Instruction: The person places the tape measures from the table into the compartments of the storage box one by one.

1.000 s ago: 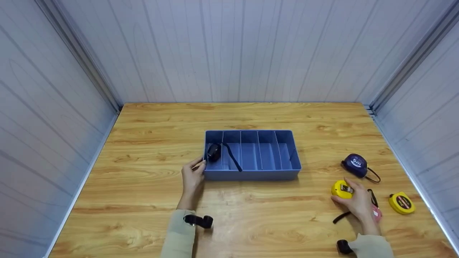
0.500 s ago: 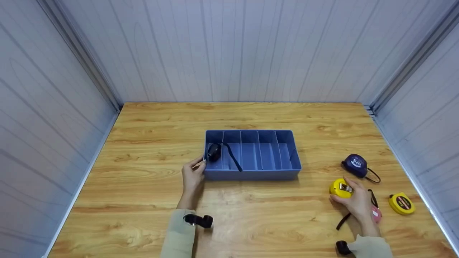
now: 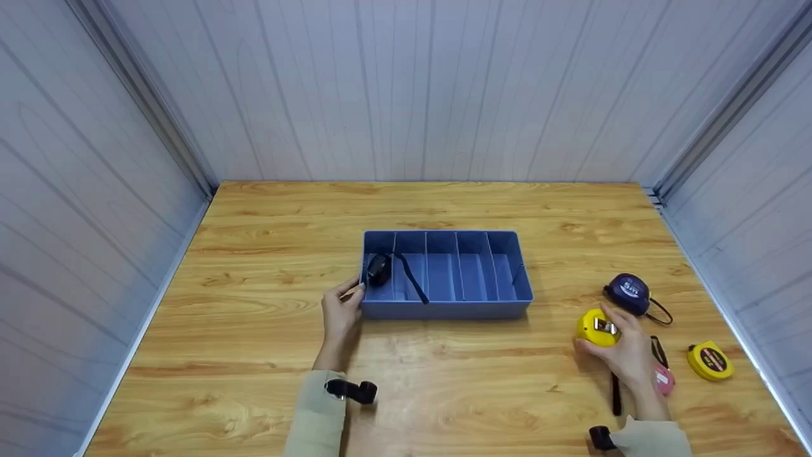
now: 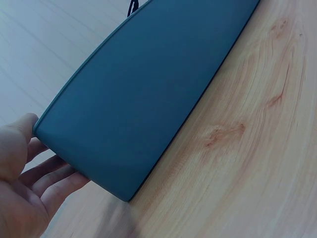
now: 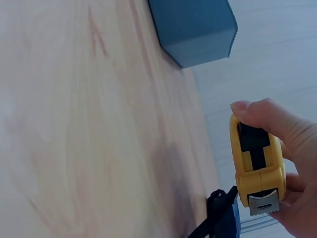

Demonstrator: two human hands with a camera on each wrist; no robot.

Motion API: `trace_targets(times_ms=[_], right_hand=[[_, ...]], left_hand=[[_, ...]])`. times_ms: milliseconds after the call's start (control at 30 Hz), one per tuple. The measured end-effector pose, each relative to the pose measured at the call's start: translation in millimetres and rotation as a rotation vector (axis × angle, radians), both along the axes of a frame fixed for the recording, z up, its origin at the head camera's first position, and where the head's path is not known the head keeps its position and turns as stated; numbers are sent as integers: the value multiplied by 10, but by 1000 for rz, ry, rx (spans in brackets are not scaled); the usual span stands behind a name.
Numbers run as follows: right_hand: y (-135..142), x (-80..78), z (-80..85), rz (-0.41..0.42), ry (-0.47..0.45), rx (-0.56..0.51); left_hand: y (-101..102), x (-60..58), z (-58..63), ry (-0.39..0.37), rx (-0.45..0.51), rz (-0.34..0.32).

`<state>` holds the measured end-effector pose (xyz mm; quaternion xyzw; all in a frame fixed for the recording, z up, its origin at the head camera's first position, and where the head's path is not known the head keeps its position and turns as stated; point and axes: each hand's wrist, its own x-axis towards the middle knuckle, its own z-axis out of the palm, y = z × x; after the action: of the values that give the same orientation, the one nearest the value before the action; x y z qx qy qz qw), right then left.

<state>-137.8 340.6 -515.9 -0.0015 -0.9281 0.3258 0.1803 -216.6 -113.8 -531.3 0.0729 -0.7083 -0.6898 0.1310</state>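
Gripping left hand (image 3: 340,312): we hold the blue tray (image 3: 444,310), likely against sliding.
Right hand (image 3: 632,354): we pinch a yellow tape measure (image 3: 590,330), thumb opposing fingers, likely for security.

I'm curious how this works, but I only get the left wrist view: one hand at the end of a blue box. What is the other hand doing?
Observer: The right hand is gripping a yellow tape measure.
Visitor: Is there anything inside that box?
Observer: Yes, a black object lies in the leftmost compartment of the blue compartment box; I can't tell exactly what it is.
Visitor: And what else is lying about?
Observer: To the right of the box, a navy tape measure and a second yellow tape measure lie on the wooden table.
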Motion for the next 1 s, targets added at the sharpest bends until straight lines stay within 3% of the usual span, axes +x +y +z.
trace_targets(times_ms=[200,433,800,1000], right_hand=[[-91,21,91,23,63,0],[-216,27,150,55,117,-9],[-403,21,207,119,186,17],[-509,29,230,146,168,11]], left_hand=[[-8,26,-5,88,21,-5],[3,-4,-1,-13,14,1],[12,10,25,-75,39,7],[11,3,15,-73,49,13]])
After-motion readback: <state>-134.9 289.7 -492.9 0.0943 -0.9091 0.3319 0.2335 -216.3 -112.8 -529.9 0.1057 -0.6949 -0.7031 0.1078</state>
